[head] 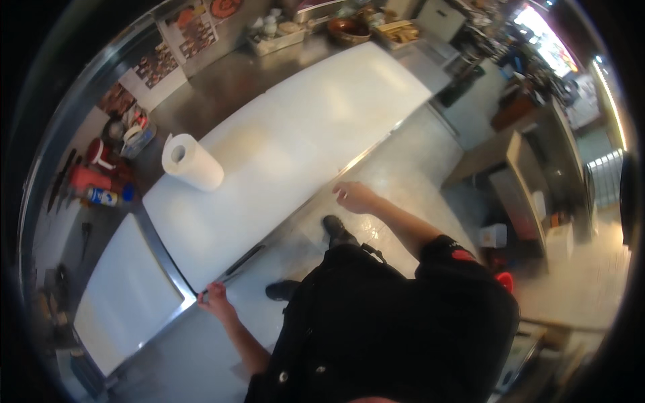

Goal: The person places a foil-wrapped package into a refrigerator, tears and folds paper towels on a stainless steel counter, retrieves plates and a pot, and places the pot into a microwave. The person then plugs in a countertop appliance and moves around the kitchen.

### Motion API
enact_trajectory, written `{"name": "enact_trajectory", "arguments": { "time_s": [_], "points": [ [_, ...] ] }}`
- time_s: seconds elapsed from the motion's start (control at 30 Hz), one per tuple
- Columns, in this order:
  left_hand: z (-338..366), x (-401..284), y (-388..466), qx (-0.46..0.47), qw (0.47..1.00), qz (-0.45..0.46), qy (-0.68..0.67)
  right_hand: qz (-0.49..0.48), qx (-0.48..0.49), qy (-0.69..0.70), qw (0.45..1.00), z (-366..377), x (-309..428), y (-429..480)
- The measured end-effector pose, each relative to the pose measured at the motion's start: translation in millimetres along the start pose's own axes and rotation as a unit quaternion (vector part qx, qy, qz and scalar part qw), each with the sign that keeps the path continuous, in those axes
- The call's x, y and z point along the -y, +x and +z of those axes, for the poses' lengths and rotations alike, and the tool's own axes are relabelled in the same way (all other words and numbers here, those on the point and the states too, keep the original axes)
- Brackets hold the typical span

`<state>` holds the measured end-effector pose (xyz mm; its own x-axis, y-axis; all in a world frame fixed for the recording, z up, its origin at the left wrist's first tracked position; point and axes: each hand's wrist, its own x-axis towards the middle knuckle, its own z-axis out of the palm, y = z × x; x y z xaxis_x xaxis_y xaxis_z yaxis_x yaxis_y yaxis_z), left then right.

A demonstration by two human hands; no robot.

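Observation:
My left hand (216,301) is at the front edge of the steel counter, fingers curled, beside the metal strip between two white cutting boards. A dark, narrow thing (244,259) runs along the edge near it; whether my fingers hold its end is unclear. My right hand (355,197) hangs in front of the counter, over the floor, with loosely bent fingers and nothing visible in them. A paper towel roll (199,163) lies on its side on the large white cutting board (302,126). The smaller white cutting board (128,297) lies at the left.
Behind the large board stand a white tray of small items (279,43), a brown bowl (348,31) and a tray of food (400,34). A blue-and-white container (102,196) and knives (63,181) are at the left. Shelving (524,186) stands at the right.

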<state>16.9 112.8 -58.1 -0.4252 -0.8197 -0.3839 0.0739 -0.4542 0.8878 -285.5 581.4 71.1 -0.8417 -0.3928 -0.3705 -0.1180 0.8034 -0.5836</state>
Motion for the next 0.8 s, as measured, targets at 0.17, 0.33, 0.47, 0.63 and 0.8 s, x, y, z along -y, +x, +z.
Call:
{"name": "enact_trajectory", "arguments": {
  "time_s": [0.17,0.33,0.47,0.63,0.8],
  "points": [
    [93,-37,-51,-0.161,0.971,0.045,0.173,-0.134,-0.178,-0.013,0.975,-120,-56,34],
    [242,-93,-128,0.011,0.919,0.038,0.393,-0.248,-0.336,0.273,0.867,-333,-22,41],
    [251,-78,-148,0.159,0.847,0.138,0.488,-0.308,-0.507,0.195,0.781,-390,-16,94],
    [190,-53,-213,-0.026,0.937,-0.052,0.344,-0.095,-0.508,-0.198,0.833,-251,-195,298],
    [-66,100,-404,-0.258,0.818,-0.046,0.512,-0.188,-0.436,-0.184,0.861,-193,-191,323]
  ]
}}
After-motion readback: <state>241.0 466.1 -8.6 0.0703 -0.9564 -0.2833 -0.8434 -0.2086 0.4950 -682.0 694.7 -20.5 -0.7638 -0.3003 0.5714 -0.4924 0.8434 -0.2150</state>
